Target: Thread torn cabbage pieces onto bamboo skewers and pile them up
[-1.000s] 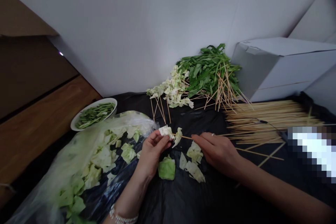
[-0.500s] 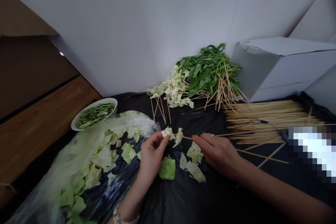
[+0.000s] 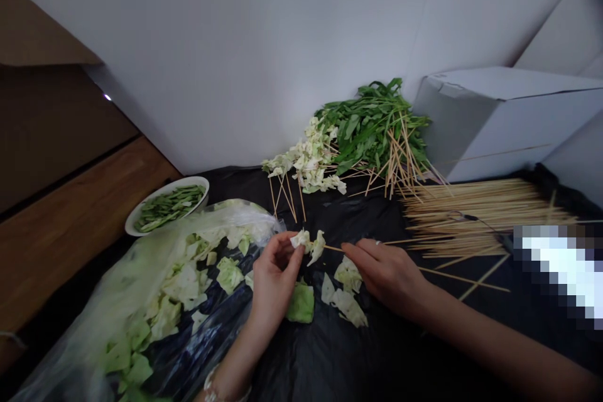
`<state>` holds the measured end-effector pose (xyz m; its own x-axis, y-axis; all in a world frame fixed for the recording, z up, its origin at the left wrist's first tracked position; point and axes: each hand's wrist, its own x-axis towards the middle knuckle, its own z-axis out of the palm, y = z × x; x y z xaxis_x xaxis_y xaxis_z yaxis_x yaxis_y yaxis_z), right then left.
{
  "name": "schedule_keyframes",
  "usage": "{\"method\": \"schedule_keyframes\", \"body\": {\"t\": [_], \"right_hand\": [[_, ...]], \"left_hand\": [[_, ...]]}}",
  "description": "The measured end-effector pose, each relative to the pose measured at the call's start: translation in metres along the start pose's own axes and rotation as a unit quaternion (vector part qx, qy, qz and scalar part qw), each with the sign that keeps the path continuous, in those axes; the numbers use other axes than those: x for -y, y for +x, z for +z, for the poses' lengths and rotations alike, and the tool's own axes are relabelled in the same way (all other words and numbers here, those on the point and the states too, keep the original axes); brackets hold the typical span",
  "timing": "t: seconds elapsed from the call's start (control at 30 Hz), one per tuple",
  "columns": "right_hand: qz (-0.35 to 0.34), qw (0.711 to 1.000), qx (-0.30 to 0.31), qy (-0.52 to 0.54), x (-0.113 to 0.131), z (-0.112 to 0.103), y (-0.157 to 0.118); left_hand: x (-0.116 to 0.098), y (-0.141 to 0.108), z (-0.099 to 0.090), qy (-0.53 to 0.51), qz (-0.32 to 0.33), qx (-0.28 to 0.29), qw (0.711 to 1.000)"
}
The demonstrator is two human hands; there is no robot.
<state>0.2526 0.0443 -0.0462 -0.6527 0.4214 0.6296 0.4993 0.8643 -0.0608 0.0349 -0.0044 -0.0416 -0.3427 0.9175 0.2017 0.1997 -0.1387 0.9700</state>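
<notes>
My right hand point(image 3: 384, 267) is closed around a thin wooden skewer point(image 3: 332, 248) that points left. Two pale cabbage pieces sit at the skewer's left end. Between thumb and fingers, my left hand point(image 3: 279, 273) pinches the outer cabbage piece point(image 3: 300, 239); the second cabbage piece point(image 3: 317, 248) is on the skewer just right of it. Below the hands, a green cabbage leaf point(image 3: 300, 303) and some paler cabbage pieces point(image 3: 349, 306) lie on the black plastic sheet point(image 3: 311, 364).
On the left, a clear plastic bag point(image 3: 108, 292) holds cut cabbage, behind it a white bowl point(image 3: 128, 226) of green pieces. Leafy green skewers point(image 3: 372, 122) and cabbage skewers point(image 3: 313, 157) lie at the back. Many bare skewers point(image 3: 485, 207) are at right, before a white box point(image 3: 527, 119).
The second cabbage piece sits slightly closer to the one pinched in my left hand. Both hands keep nearly the same places, and the whole view has shifted a little.
</notes>
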Motion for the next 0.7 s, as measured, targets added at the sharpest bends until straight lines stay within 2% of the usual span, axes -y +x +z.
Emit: {"method": "schedule_keyframes", "body": {"t": [0.2, 0.43, 0.7], "right_hand": [[0.033, 0.999, 0.003, 0.029, 0.0021, 0.0041, 0.0001], [0.038, 0.998, 0.029, 0.044, 0.0001, 0.0040, -0.0032], [0.020, 1.000, 0.006, 0.023, 0.0011, 0.0031, -0.0036]], "left_hand": [[-0.0024, 0.0026, -0.0001, -0.034, 0.005, -0.051, 0.998], [-0.0022, 0.0023, 0.0016, -0.069, 0.005, -0.030, 0.997], [-0.0041, 0.0001, 0.0055, -0.079, -0.017, -0.039, 0.996]]}}
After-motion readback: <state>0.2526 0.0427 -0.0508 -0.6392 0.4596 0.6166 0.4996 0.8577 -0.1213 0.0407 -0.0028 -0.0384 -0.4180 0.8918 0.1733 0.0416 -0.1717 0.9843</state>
